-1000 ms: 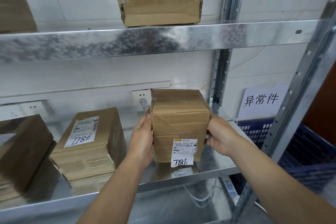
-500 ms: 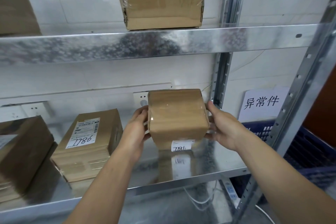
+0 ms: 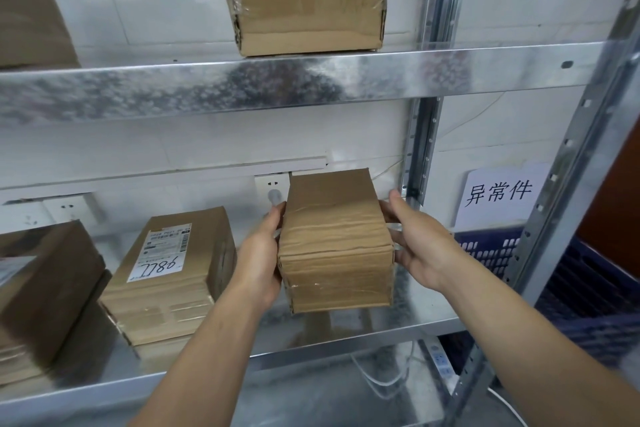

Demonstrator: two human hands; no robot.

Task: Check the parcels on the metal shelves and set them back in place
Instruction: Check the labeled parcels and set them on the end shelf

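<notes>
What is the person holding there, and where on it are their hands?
A taped cardboard parcel, held between both hands: the left hand presses its left side, the right hand its right side, above the middle shelf.

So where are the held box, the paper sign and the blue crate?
Held box (image 3: 334, 239): head view, taped top face.
Sign (image 3: 498, 194): head view, middle of the sheet.
Crate (image 3: 485, 246): head view, perforated wall.

A parcel storeroom or courier depot is showing here: galvanized metal shelving (image 3: 311, 83) is standing against a white wall, taped cardboard parcels (image 3: 166, 274) are sitting on it bearing shipping labels (image 3: 162, 253), and a handwritten Chinese paper sign (image 3: 498, 194) is hanging above a blue plastic crate (image 3: 581, 281).
</notes>
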